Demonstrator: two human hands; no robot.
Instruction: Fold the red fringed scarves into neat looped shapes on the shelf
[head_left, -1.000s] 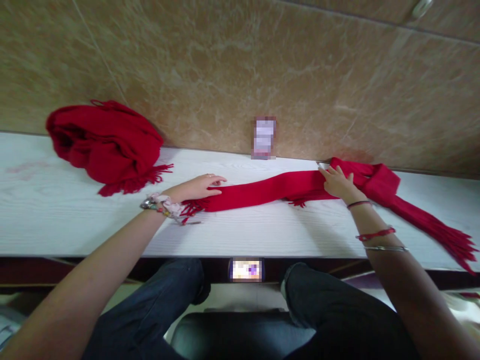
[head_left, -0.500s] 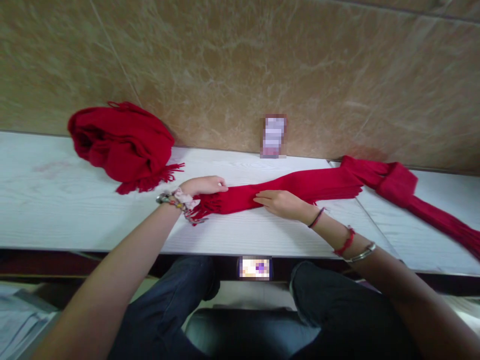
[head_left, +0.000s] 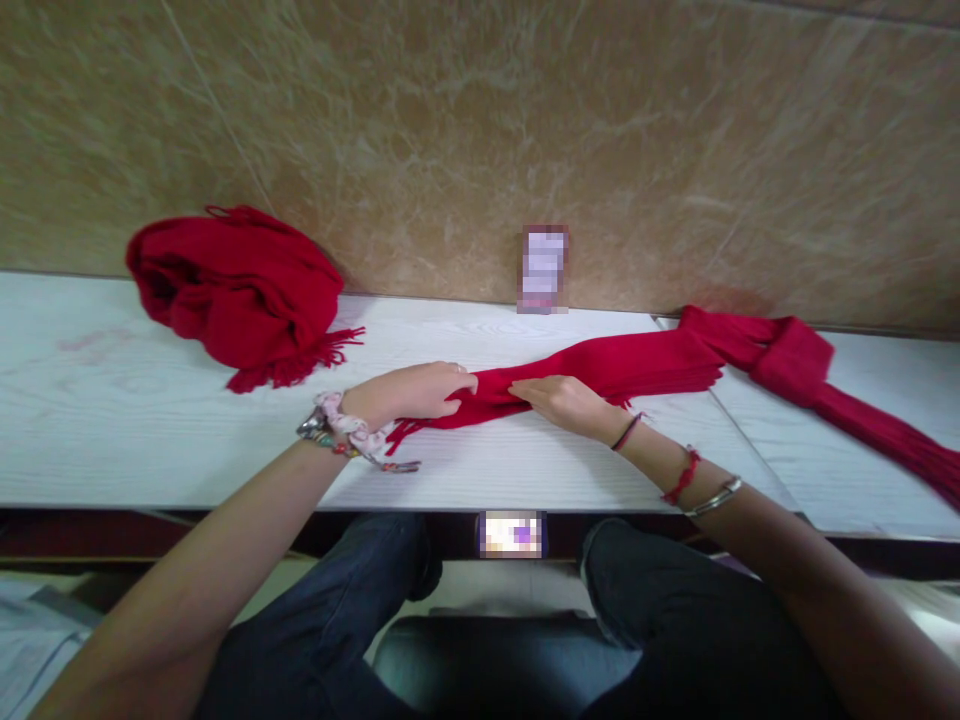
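A long red fringed scarf [head_left: 626, 362] lies folded lengthwise across the white wood-grain table in front of me. My left hand [head_left: 412, 392] is over its fringed left end, thumb and fingers curled around the cloth. Part of the fringe shows below that hand. My right hand [head_left: 564, 404] is a little further along the scarf, its fingers close together and their tips on the fabric; the thumb is mostly hidden. Between both hands the cloth is slightly wrinkled.
A bundled red scarf [head_left: 240, 290] with fringe rests at the left against the marbled wall [head_left: 420, 130]. At right, another red scarf length [head_left: 799, 360] trails toward the table edge. A blurred-out phone-like object [head_left: 543, 268] leans on the wall; a lit screen [head_left: 512, 535] is below the table edge [head_left: 600, 495].
My left hand has moved slightly right onto the scarf's end and curled over it, covering much of the fringe. My right hand has stayed nearly in place.
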